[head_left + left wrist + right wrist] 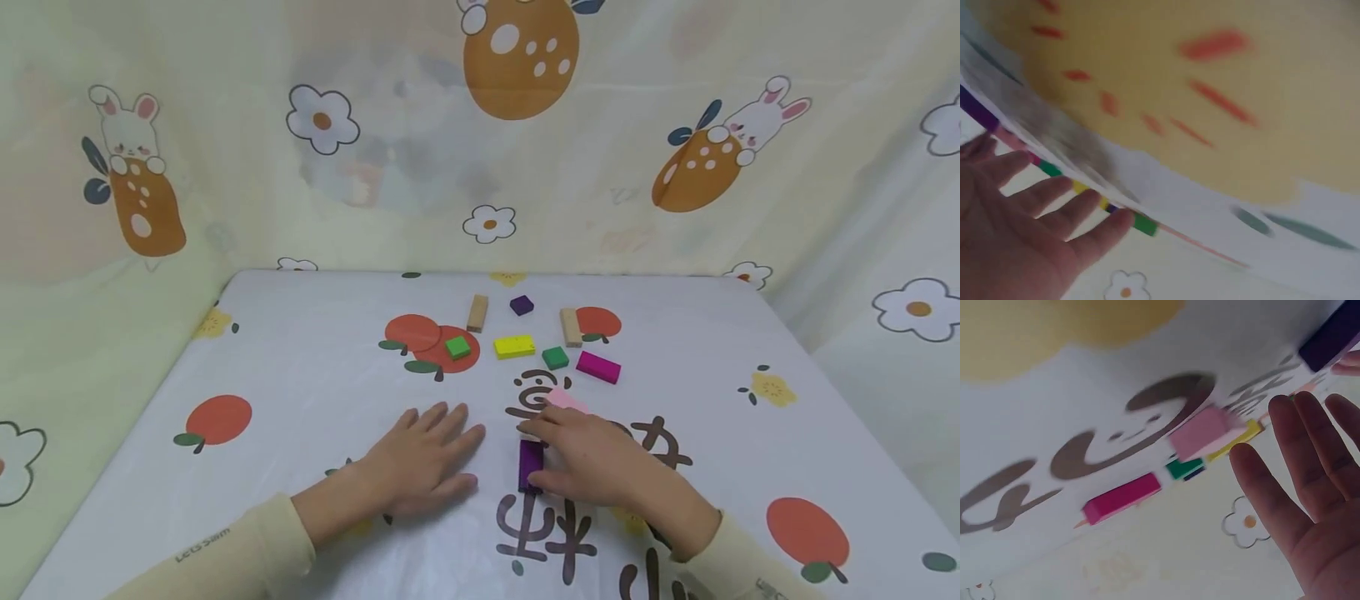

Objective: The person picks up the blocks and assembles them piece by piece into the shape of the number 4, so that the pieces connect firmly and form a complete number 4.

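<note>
- Just below the centre of the head view, the purple block lies lengthwise up and down the frame on the patterned cloth, at the right hand's thumb side.
- That hand's thumb overlaps the block's lower end, and a fingertip reaches its upper end; the right wrist view shows the fingers fairly straight and slightly apart. Whether they pinch the block, I cannot tell.
- Left of it, near the middle of the frame, the left hand lies palm down, fingers and thumb spread, holding nothing.
- Just above the right hand, the pink block is partly hidden by it.
- Higher up, right of centre, are the magenta block, the dark green block and the yellow block; the light green block is further left.
- Along the top of this group, the small dark purple block sits between the left wooden block and the right wooden block.
- Progress looks early, I judge: only the purple block is set apart between the hands, the other eight lie loose above, and nothing is stacked or joined.
</note>
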The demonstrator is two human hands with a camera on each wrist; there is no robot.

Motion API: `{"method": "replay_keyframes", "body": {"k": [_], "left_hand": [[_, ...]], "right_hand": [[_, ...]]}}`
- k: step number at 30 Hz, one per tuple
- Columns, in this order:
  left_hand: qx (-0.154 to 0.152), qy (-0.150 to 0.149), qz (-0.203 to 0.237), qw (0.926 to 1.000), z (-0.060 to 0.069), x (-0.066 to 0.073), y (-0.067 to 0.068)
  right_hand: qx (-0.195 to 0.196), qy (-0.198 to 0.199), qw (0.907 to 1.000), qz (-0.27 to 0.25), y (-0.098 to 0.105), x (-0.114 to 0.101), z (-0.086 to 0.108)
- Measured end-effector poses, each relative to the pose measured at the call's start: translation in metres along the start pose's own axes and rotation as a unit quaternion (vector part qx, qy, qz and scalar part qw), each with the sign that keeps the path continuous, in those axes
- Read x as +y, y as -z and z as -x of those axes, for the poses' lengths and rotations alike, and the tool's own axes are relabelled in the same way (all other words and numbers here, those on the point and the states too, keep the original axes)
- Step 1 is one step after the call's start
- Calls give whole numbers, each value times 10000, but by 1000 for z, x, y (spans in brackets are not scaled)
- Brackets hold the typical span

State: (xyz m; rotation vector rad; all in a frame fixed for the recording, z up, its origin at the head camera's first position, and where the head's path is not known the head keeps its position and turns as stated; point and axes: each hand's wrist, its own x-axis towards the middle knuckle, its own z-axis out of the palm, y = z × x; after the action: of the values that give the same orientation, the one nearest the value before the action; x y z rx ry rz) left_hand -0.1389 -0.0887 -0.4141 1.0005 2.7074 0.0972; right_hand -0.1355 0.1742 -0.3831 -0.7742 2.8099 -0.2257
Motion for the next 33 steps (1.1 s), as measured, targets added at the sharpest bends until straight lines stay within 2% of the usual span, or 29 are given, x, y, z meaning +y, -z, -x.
{"method": "replay_keyframes", "body": {"k": [5,9,12,16,22,33], "left_hand": [[-84,-666,235,9975,-3,15,-2],[-9,-1146,126,9933,-3,25,-5],[140,-1341,-93,9908,-3,30,-7],[227,-1419,-298,9892,-6,33,-9],[85,-1379,-345,9898,-9,35,-9],[-40,-1294,-443,9906,-14,38,-10]], "right_hand": [[178,-253,9995,-104,7,12,-2],[366,-126,9992,43,10,22,-7],[470,-52,9988,137,12,28,-11],[622,-181,9979,-3,14,34,-16],[790,-271,9964,-163,12,45,-22],[561,-546,9968,-151,10,60,-36]]}}
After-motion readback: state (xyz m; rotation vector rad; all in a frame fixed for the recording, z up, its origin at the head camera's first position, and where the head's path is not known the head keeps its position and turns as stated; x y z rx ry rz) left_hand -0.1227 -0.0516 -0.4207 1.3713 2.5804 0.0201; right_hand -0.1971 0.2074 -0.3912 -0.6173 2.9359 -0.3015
